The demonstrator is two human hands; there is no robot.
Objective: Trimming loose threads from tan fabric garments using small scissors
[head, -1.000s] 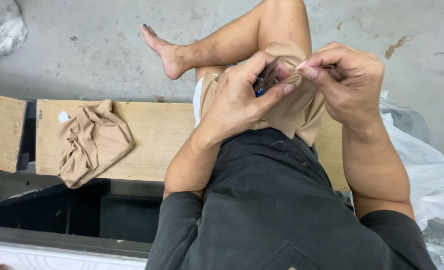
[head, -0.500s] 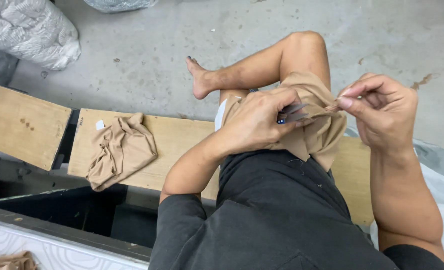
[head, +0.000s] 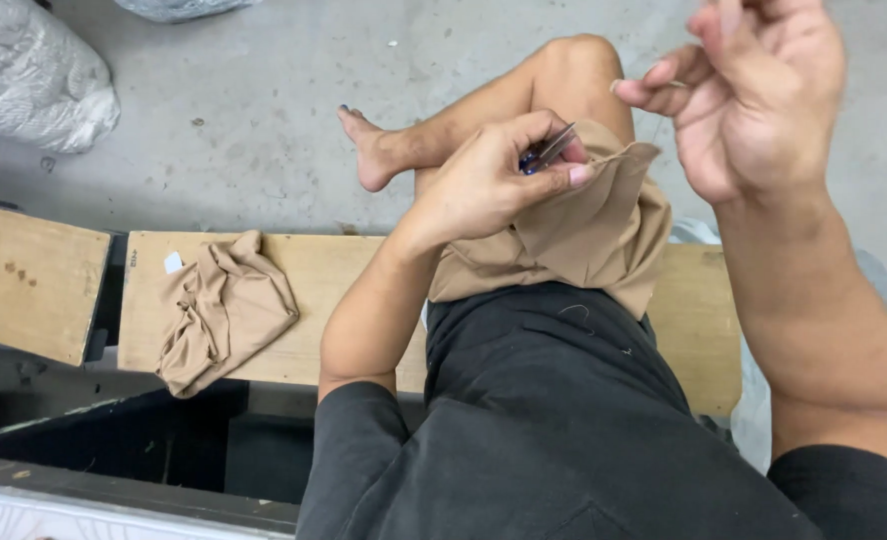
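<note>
My left hand [head: 494, 180] pinches the top edge of a tan cloth [head: 574, 240] that drapes over my lap, and it also grips a small pair of blue-handled snips [head: 546, 152] whose metal tips point up and to the right. My right hand [head: 754, 95] is raised above and to the right of the cloth, with thumb and forefinger pinched on a thin thread [head: 656, 110] that runs down toward the cloth's corner. I sit on a wooden bench [head: 344, 290] with one bare leg bent up.
A second crumpled tan cloth [head: 224, 310] lies on the bench to my left. Another wooden board [head: 29, 280] sits further left. A white plastic bag [head: 34, 75] rests on the concrete floor at top left, and a dark bin [head: 154, 440] is below the bench.
My right hand has pulled up and away to the right from the cloth, drawing the thread out. The left hand keeps its hold on cloth and snips. The camera has moved closer.
</note>
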